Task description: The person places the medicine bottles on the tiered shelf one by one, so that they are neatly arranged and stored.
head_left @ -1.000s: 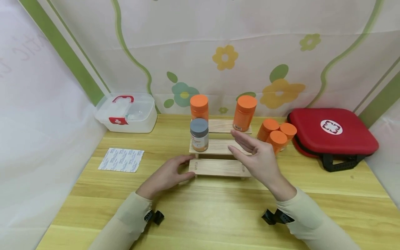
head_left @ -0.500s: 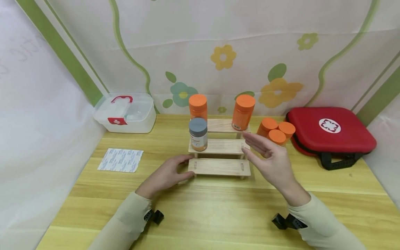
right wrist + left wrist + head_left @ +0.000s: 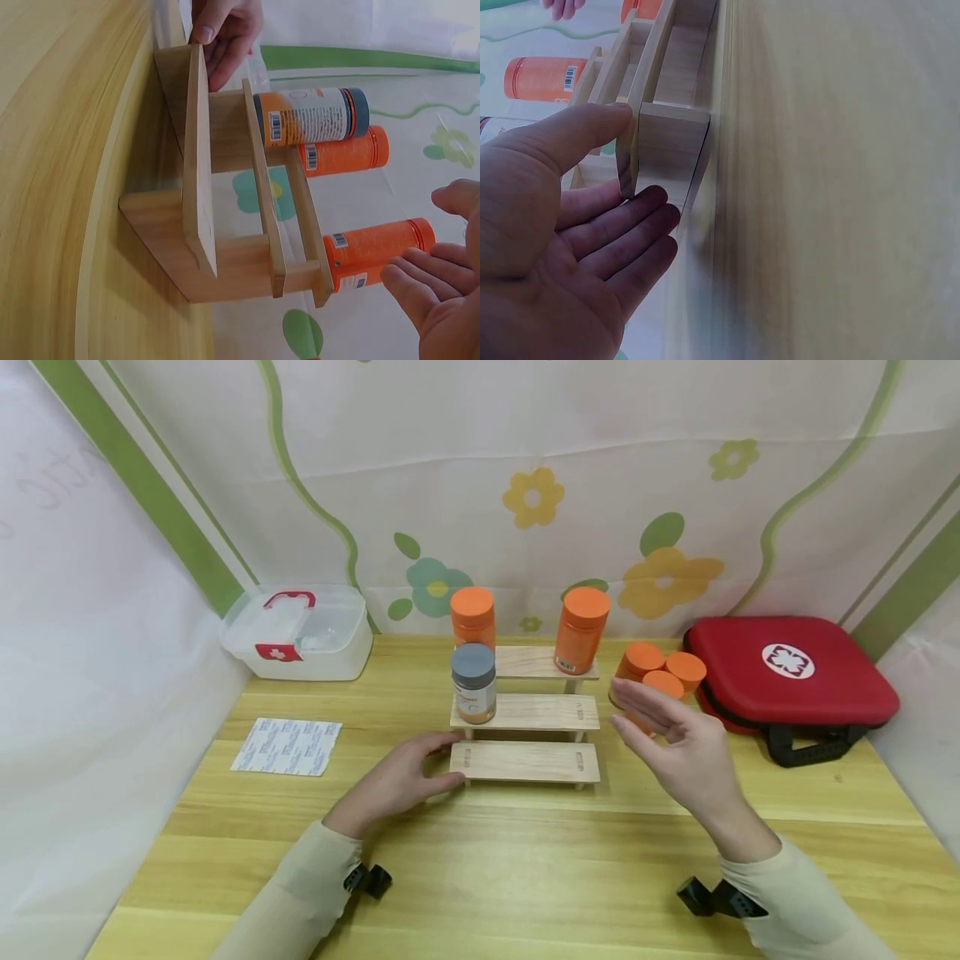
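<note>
From my remote seat I saw the clear plastic box point(image 3: 341, 658) at the left of the frame, its lid down; something pale showed through the wall, too faint to name. The red first-aid case point(image 3: 832, 685) lay zipped at the right, its black handle point(image 3: 817, 746) toward the lower edge. Every bottle was capped, so I could not see inside any.

The three-tier wooden stand point(image 3: 528, 762) stood in the middle of the frame, long axis running left to right, steps rising toward the top. On its upper tier, one orange bottle point(image 3: 474, 622) stood upright at each end; the grey-capped bottle point(image 3: 474, 689) stood upright at the left of the middle tier, label facing down-frame.

My left hand point(image 3: 397, 781) pinched the left end of the lowest tier between thumb and forefinger. My right hand point(image 3: 690, 756) held nothing, thumb well spread from its closely ranked fingers, just beside three clustered orange-capped bottles point(image 3: 642, 657) right of centre; I could not tell whether it touched them.
</note>
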Available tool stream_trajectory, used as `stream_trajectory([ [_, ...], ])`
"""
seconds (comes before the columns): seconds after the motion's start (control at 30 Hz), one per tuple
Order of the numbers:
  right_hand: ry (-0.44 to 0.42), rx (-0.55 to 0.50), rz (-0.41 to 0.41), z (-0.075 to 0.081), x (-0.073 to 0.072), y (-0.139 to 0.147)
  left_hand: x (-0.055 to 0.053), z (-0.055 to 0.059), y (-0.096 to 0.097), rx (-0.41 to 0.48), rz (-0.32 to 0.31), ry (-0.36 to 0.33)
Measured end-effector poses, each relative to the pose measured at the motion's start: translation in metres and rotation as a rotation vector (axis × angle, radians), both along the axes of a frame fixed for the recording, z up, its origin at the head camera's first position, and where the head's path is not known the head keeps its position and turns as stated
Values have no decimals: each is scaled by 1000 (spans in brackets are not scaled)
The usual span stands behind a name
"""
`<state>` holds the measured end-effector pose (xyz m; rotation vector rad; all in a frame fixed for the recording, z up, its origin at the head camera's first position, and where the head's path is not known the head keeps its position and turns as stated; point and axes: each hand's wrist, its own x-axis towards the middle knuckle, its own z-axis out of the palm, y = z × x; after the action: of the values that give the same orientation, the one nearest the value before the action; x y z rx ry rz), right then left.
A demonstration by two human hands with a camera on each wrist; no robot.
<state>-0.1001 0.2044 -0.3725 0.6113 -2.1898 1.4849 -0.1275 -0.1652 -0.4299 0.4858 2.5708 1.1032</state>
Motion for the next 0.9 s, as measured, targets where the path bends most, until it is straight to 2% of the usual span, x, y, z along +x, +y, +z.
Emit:
stream_trajectory([
  [0.2,-40,28,-4,0,4,11,-1,1,0,-5,-3,0],
  [0.5,-49,56,-4,-4,7,28,0,2,0,-3,1,-13],
  [0.9,-92,114,-114,-18,8,52,1,1,0,6,22,-34],
])
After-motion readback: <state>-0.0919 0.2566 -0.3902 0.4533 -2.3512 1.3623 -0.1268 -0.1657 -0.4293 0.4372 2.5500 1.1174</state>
